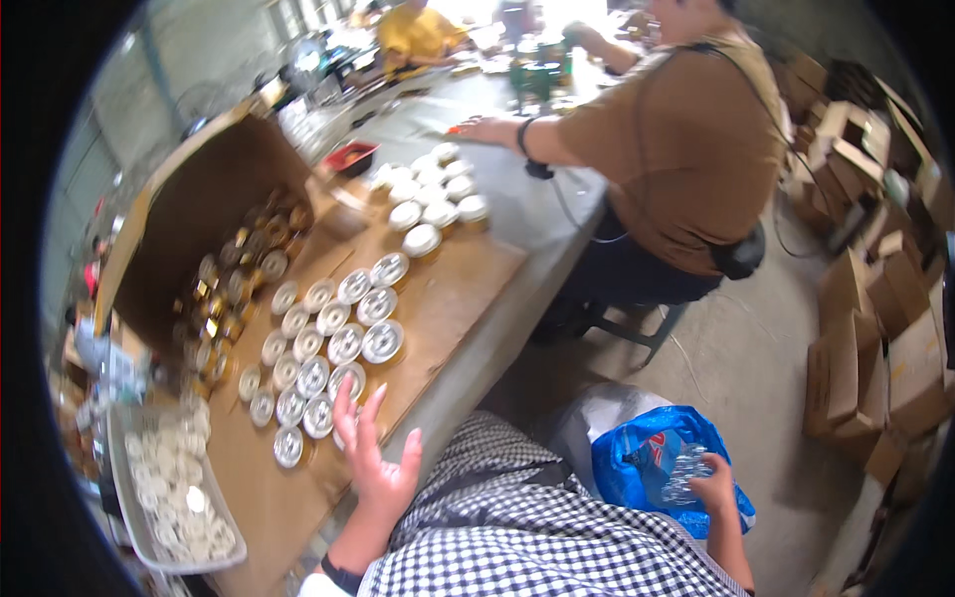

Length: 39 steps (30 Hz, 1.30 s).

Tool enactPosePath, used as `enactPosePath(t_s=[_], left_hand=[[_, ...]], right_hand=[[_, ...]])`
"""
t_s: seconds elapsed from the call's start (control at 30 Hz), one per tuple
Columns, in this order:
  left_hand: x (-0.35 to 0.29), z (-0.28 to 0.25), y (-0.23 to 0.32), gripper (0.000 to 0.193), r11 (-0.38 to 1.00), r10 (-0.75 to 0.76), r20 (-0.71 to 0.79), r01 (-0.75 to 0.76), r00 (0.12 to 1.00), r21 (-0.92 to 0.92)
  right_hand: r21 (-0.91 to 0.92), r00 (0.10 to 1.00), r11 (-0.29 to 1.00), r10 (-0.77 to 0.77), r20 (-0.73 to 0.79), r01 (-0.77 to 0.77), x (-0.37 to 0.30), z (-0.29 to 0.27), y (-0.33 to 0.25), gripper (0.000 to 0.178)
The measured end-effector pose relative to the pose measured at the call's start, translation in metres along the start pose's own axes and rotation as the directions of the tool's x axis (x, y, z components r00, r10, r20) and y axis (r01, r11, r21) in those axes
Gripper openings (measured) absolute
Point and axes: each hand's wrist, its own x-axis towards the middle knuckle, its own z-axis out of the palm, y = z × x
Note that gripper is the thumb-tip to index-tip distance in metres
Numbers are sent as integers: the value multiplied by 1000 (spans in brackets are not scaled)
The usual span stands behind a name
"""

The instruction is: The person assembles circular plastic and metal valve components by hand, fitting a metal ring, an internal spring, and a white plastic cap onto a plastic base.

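My left hand [383,478] is raised beside the nearest rows of small round pieces [314,376], its fingers spread and nothing in it. These pieces stand in rows on a cardboard sheet [453,313]; they have amber sides and silvery, ring-shaped tops. Behind them, similar pieces carry white round tops [422,240]. Down at my right side, my right hand [712,485] reaches into the mouth of a blue plastic bag [622,458]. Its fingers are curled on a cluster of small, shiny, silvery pieces [684,476], too small to name exactly.
An open cardboard box [164,214] holds many gold-coloured pieces. A clear plastic bin [231,537] of white parts stands at the near left. A small red tray [350,157] lies farther back. A seated co-worker [681,149] is on the right; cartons [841,368] are stacked beyond.
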Motion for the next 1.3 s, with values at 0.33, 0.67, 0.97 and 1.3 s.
enactPosePath(t_s=[0.33, 0.67, 0.97, 1.3], left_hand=[[-27, -80, -57, 54, 994, -105, -368, 100, 924, -32], [-77, -203, -125, 85, 851, -503, -607, 230, 615, -473], [-129, -209, -227, 78, 724, -672, -479, 637, 564, -265], [-112, -223, -232, 35, 705, -701, -536, 570, 470, -423]], right_hand=[[432, 706, 684, -695, 138, 588, -9, -3, -372, 77], [723, -205, 496, -738, 643, 481, -195, 354, -628, 54], [590, -203, 495, -630, 749, 638, -226, 479, -643, 46], [561, -82, 496, -697, 712, 662, -171, 524, -662, 51]])
